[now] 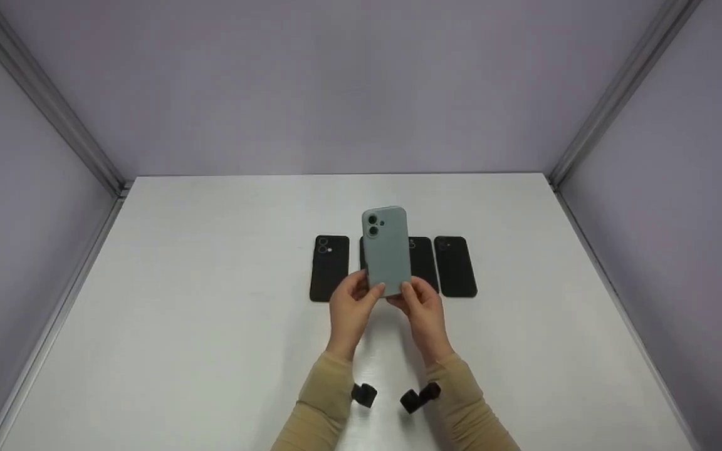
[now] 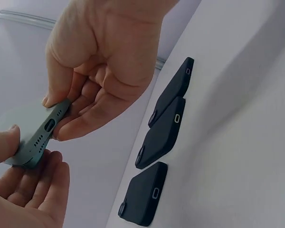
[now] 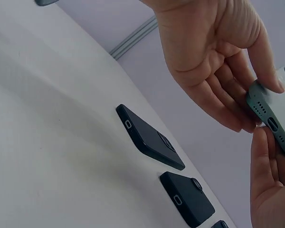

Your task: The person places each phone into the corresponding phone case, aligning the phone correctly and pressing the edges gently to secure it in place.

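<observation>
A pale green phone case (image 1: 388, 250) with two camera rings is held up above the table, its back toward the head camera. Whether a phone sits inside, I cannot tell. My left hand (image 1: 353, 304) pinches its lower left corner, thumb on the back. At the lower right corner, my right hand (image 1: 423, 313) pinches it likewise. The left wrist view shows the port slot and speaker holes along the bottom edge of the case (image 2: 42, 133). Behind it, several black phone cases lie in a row, among them a left one (image 1: 329, 269) and a right one (image 1: 455, 266).
The green case partly hides the middle black cases, such as this one (image 1: 422, 260). All lie on a white table (image 1: 198, 313), with pale walls (image 1: 348, 88) at the back and both sides. Small black wrist cameras (image 1: 364, 395) sit at both sleeves.
</observation>
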### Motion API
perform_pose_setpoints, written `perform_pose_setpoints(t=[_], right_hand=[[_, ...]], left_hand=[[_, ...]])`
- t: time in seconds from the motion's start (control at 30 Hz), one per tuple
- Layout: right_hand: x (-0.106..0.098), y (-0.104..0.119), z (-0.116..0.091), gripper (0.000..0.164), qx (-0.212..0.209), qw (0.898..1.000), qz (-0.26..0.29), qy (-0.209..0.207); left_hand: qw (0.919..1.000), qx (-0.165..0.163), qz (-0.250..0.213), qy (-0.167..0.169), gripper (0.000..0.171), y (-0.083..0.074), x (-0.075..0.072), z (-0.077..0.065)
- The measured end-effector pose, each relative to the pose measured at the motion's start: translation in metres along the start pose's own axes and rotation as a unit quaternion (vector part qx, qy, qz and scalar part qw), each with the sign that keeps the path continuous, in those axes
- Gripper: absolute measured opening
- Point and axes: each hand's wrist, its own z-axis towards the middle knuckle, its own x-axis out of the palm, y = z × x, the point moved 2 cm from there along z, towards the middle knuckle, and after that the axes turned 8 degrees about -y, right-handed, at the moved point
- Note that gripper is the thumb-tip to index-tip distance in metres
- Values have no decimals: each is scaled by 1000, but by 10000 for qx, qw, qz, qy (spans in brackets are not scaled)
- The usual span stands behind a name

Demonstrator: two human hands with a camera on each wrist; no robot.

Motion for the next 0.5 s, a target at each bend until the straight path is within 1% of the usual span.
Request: perform_pose_setpoints(t=[0.17, 0.33, 0.4, 0.5], right_hand=[[0, -3, 0, 25, 77, 9998, -158, 80], [-2, -3, 0, 22, 6, 9980, -545, 331], [-5, -2, 0, 20, -17, 9963, -727, 465], [-8, -1, 2, 19, 29, 9934, -931, 662]], left_hand=[[9996, 158, 67, -202, 30, -1, -2, -1], [9997, 66, 60, -213, 28, -3, -4, -2], [9996, 88, 116, -228, 27, -4, -5, -3], [9990, 256, 290, -239, 25, -6, -8, -2]])
